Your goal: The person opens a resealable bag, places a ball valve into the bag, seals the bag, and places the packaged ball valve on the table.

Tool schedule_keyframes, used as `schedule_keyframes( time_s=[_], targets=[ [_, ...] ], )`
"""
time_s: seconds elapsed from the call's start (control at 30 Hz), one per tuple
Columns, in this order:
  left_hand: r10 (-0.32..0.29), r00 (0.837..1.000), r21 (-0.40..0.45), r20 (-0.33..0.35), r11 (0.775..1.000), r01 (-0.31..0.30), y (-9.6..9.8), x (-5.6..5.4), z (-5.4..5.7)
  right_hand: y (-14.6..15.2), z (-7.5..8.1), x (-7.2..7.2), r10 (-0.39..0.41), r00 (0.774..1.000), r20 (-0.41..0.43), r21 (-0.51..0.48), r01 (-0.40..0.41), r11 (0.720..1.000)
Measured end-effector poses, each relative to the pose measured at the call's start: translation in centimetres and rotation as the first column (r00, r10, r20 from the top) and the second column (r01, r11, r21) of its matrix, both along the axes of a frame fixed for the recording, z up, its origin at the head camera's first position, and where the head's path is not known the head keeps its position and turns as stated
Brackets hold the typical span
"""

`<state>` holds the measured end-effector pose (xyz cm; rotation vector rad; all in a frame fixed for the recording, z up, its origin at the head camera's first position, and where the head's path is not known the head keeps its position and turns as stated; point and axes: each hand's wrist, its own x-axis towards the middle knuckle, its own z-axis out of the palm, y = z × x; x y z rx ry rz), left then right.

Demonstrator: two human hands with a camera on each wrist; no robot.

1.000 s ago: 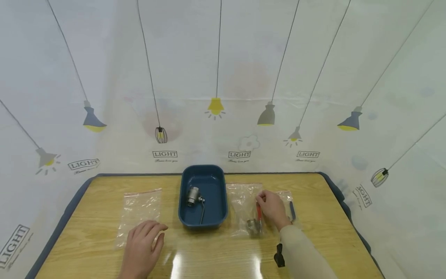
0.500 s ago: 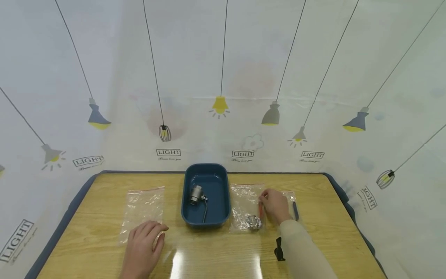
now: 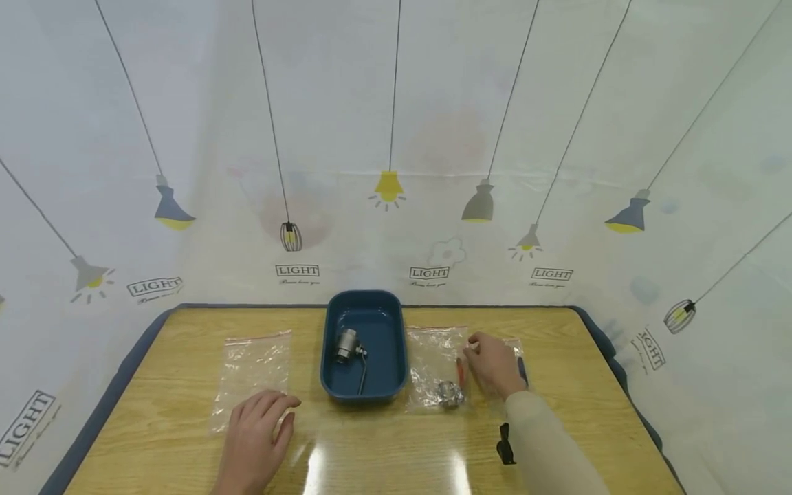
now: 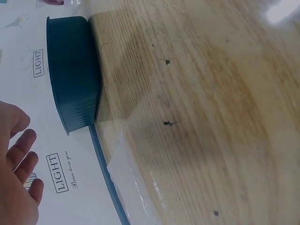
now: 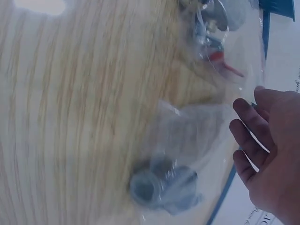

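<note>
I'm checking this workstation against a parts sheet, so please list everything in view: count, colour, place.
Tray: one, dark blue, far middle of the table
Metal valve: one, silver, inside the tray
Plastic bags: three, clear, one left of the tray, two right
Fitting: one, silver, in the middle bag
Red handle: one, red, in the middle bag
Grey part: one, grey, in the rightmost bag
Blue handle: one, blue, at the rightmost bag
Table: one, light wood, under everything
Wall covering: one, whitish with printed lamps, behind the table
Unclear object: one, black, beside the sleeve
Sleeve: one, cream, right arm
Left hand: one, bare, near the left bag
Right hand: one, bare, between the two right bags
</note>
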<state>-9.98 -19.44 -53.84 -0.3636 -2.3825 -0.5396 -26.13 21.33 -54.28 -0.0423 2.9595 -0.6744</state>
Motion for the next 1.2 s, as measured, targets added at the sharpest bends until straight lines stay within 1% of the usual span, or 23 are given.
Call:
schedule_keyframes(
  time_s=[0.07,0.17,0.27,0.4,0.53,0.67,0.8,1.03,1.2],
  targets=[
    [-0.001,1.0,-0.004,0.003,1.0,0.001,0.1,-0.1,0.1,0.4,0.3,0.2,0.018,1.0,0.004,0.02,-0.018,1.0],
    [-0.002,1.0,-0.008,0.004,1.0,0.002,0.2,-0.2,0.1,1.0,0.9,0.7,0.058,0.998,-0.014,0.07,-0.057,0.996],
    [0.003,1.0,-0.012,0.012,1.0,-0.003,0.1,-0.3,0.2,1.4,1.7,1.2,0.114,0.993,-0.023,0.103,-0.111,0.988],
    [0.011,0.999,-0.017,0.031,1.0,-0.011,0.0,-0.5,0.2,1.5,3.0,2.5,0.186,0.982,-0.029,0.119,-0.181,0.976],
    [0.031,0.998,-0.028,0.063,0.999,-0.029,-0.1,-0.7,0.3,1.4,3.8,4.0,0.238,0.969,-0.06,0.151,-0.227,0.962],
    [0.056,0.993,-0.04,0.104,0.998,-0.052,-0.3,-0.8,0.2,0.9,4.1,5.5,0.273,0.957,-0.093,0.165,-0.256,0.953],
    [0.07,0.988,-0.054,0.137,0.997,-0.063,-0.6,-1.1,0.1,0.2,3.9,6.6,0.282,0.953,-0.107,0.162,-0.263,0.951],
    [0.107,0.976,-0.093,0.191,0.992,-0.09,-1.7,-1.9,-0.6,-1.0,3.5,7.7,0.304,0.945,-0.12,0.169,-0.282,0.944],
    [0.122,0.963,-0.119,0.24,0.988,-0.096,-2.7,-2.5,-0.8,-1.7,3.7,8.3,0.296,0.95,-0.096,0.143,-0.281,0.949]
  ],
)
